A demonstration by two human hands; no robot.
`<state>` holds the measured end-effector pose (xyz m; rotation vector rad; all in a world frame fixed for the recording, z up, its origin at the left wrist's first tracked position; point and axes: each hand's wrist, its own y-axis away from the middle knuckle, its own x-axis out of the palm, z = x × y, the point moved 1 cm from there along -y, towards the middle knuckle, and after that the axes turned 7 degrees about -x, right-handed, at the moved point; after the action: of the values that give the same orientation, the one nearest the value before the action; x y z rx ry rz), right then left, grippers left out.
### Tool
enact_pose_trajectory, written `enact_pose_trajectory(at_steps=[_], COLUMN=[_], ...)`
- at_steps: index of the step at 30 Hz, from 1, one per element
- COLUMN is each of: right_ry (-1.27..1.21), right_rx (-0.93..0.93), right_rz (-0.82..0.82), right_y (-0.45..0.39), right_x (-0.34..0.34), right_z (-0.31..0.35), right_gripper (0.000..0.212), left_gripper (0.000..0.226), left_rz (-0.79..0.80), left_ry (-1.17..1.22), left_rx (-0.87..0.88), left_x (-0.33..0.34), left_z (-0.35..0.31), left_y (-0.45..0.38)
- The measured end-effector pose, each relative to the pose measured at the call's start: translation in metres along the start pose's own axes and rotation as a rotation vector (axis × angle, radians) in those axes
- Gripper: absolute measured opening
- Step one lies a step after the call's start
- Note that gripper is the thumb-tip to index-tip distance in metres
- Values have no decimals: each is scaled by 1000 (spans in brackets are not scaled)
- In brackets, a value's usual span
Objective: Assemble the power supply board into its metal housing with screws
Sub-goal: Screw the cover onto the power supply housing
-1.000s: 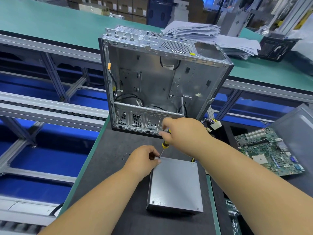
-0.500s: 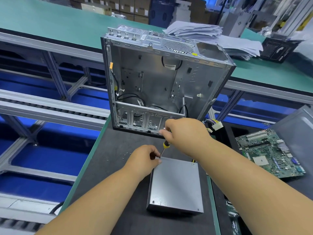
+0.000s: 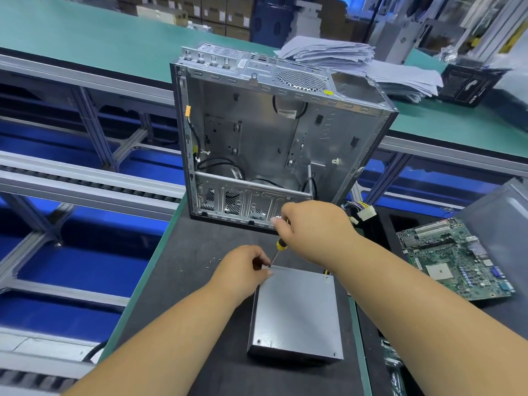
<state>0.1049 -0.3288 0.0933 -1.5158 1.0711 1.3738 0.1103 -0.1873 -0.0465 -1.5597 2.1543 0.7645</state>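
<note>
A grey metal power supply housing (image 3: 297,312) lies flat on the dark mat in the head view. My right hand (image 3: 314,230) grips a yellow-and-black screwdriver (image 3: 278,248) whose tip meets the housing's far left corner. My left hand (image 3: 243,270) rests at that same corner with its fingers curled around the screwdriver tip; what it pinches is hidden. Coloured wires (image 3: 363,214) with a white plug trail out behind my right wrist.
An open silver computer case (image 3: 271,132) stands upright just behind my hands. A green motherboard (image 3: 454,258) lies at the right beside a grey panel (image 3: 503,224). A few tiny screws (image 3: 214,260) dot the mat (image 3: 183,295). Paper stacks (image 3: 357,61) sit on the far green bench.
Both hands stay at the housing's corner. The view has shifted slightly; the screwdriver handle sits a little differently in my right hand.
</note>
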Motion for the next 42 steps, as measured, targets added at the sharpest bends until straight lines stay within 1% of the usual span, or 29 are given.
enact_pose_trajectory(at_steps=[2,4,5,7,9,12,14,16,17,19,21,23,25,27,28,30,32,34,35,39,42], right_ry=[-173,-336,-358,-279,-118,32,-2,-143,-218,-295,-219,-63,9,-36,-105,-247,-302,-273,-236,15,92], right_rx=[-15,-37,-45,-49,-18,14,11,-5,-19,-51,-73,-49,-7,-2,-9,-36,-63,-59,-51,40,150], right_rz=[3,21,11,-20,-18,-1,-15,-12,5,23,-3,-21,-44,-69,-71,-45,-7,21,25,23,-12], right_y=[2,3,4,4,2,0,1,2,2,2,2,2,2,3,4,5,6,5,5,3,3], right_x=[-1,-4,-5,-4,-4,0,2,0,-1,-4,-3,2,4,5,4,2,-1,-2,-2,2,5], right_z=[1,2,2,2,1,1,3,3,2,1,2,1,0,1,2,4,5,4,4,6,10], right_gripper=[17,25,27,23,15,38,40,28,26,39,46,43,37,30,26,26,20,15,16,37,49], left_gripper=[19,18,18,18,19,19,19,18,16,15,14,15,15,16,16,16,16,16,16,17,17], left_rz=[1,1,0,-3,-5,-5,-8,-12,-14,-16,-14,-11,-14,-18,-18,-18,-19,-22,-21,-18,-15], left_ry=[11,11,12,16,12,8,5,6,6,8,18,20,12,9,8,3,-1,-5,-8,-4,-12], left_rx=[0,2,3,8,11,6,5,8,8,5,-1,-7,-8,-7,-5,-4,0,7,8,1,3], left_x=[0,0,1,1,1,0,1,1,1,1,1,1,1,1,1,1,1,1,1,1,1], left_z=[1,1,1,1,1,0,0,1,1,1,1,0,0,0,0,-1,-1,-1,-1,-1,-1], left_y=[0,0,0,0,0,0,0,0,0,0,0,1,1,1,1,1,1,1,1,0,0])
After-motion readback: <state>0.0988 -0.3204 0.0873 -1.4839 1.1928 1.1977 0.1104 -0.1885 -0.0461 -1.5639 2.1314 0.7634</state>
